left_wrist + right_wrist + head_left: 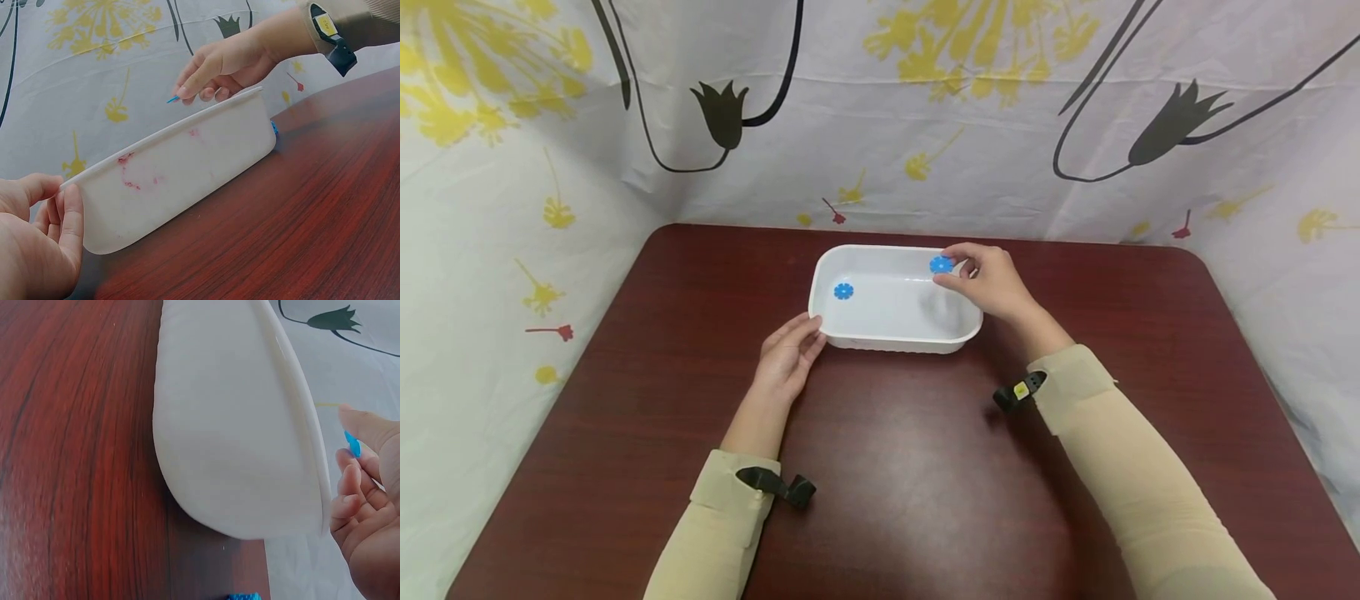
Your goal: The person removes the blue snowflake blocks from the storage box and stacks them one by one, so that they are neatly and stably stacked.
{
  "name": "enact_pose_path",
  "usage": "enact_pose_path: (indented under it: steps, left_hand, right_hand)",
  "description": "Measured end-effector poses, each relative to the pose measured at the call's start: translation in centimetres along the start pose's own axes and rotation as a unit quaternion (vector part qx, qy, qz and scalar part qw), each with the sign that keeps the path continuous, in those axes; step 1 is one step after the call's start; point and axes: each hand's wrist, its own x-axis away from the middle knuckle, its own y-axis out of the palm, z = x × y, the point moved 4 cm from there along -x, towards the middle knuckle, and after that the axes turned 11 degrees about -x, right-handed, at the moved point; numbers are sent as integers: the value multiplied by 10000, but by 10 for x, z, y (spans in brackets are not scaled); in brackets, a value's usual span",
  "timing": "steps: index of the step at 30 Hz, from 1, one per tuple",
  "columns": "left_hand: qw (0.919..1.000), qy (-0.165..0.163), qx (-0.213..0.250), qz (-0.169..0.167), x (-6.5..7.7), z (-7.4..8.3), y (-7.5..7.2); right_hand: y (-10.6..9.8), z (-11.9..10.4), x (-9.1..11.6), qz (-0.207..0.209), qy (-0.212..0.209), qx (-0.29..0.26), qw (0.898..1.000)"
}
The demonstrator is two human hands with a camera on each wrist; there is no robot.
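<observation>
A white rectangular tray (895, 333) sits on the table, and a small blue snowflake-shaped disc (843, 291) lies inside it toward the left. My left hand (785, 357) grips the tray's front left corner; the left wrist view shows the thumb at the rim and the fingers against the outer wall. Above the back right part of the tray, my right hand (992, 279) pinches a second blue snowflake disc (941, 264) between thumb and fingers. That disc appears edge-on in the left wrist view, above the rim. Reddish smudges mark the tray's outer side.
Dark red-brown wood makes up the table (895, 467). A patterned white cloth (850, 108) hangs behind it and at the sides. Something small and blue (274, 129) shows beyond the tray's far end in the left wrist view; its kind is unclear.
</observation>
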Motion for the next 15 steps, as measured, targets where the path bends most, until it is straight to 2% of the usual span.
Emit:
enact_pose_path:
  steps: [15]
  left_hand:
    - [10000,-53,31,-6,-1,0,-1]
  right_hand:
    - [-24,12,7,156,241,-121,9995]
